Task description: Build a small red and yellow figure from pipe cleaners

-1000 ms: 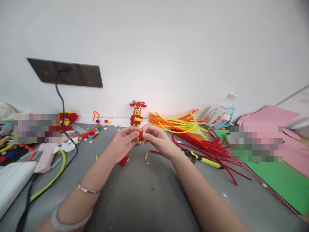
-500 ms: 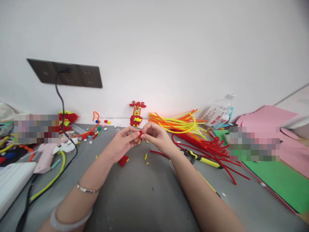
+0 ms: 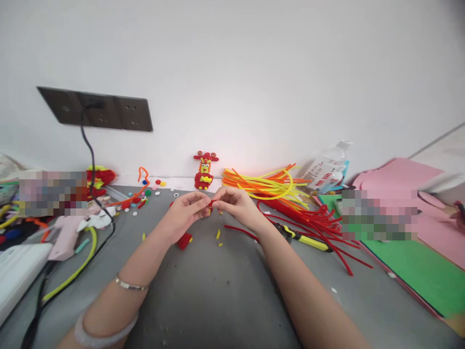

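Note:
My left hand (image 3: 187, 213) and my right hand (image 3: 238, 209) meet fingertip to fingertip above the grey table (image 3: 207, 291). Both pinch a small red fuzzy piece (image 3: 213, 204), which looks like pipe cleaner and is mostly covered by the fingers. Just behind the hands, a red and yellow pipe-cleaner figure (image 3: 204, 180) with a wide hat stands upright by the wall. A red fuzzy roll with a yellow end (image 3: 184, 241) lies below my left hand. Short yellow pipe-cleaner bits (image 3: 218, 234) are scattered in front of my fingers.
Yellow and orange pipe cleaners (image 3: 261, 182) and red ones (image 3: 316, 220) lie right, near a yellow-black utility knife (image 3: 310, 242). A clear plastic bottle (image 3: 330, 167), green sheet (image 3: 403, 269) and pink sheets (image 3: 395, 179) are farther right. Left are a pink glue gun (image 3: 66, 237) and black cord (image 3: 92, 165).
The red piece shows less between my fingertips, and my right fingers have shifted slightly. The whole view has moved a little; the things on the table stay in place.

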{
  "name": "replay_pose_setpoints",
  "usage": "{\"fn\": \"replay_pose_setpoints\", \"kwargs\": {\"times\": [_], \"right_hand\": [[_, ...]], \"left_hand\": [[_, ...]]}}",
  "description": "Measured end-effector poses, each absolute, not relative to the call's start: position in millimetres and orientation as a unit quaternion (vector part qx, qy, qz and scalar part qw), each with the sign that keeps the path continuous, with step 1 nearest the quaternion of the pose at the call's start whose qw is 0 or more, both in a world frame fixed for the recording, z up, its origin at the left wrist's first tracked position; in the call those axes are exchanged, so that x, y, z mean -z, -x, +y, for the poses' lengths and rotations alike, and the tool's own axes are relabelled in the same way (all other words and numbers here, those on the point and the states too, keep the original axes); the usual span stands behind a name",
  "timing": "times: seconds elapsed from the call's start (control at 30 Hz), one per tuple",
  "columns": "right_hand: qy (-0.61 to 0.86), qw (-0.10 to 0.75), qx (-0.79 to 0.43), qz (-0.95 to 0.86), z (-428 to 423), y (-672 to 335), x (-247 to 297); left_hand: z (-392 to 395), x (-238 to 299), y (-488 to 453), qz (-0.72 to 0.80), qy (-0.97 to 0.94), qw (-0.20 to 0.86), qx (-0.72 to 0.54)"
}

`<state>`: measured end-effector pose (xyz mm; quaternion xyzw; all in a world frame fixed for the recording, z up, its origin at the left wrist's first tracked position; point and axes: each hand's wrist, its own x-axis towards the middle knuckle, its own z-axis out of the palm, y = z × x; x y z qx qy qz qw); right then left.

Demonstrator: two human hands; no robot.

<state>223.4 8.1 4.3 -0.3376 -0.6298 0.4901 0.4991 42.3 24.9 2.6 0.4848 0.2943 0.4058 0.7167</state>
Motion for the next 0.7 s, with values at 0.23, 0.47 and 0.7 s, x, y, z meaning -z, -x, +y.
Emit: {"fn": "replay_pose_setpoints", "kwargs": {"times": [0.23,0.47,0.7], "right_hand": [[0.354,0.474,-0.475,-0.651,5,-228,-8],[0.406,0.366,-0.443,-0.711,1,-250,-16],[0.585,0.158,-0.355,-0.712,-11,-263,-5]], "left_hand": [[24,-3,-45,0.314,-0.586,0.614,-0.427],[26,1,-44,0.342,-0.672,0.525,-0.393],[22,4,-41,0.337,-0.861,0.294,-0.244]]}}
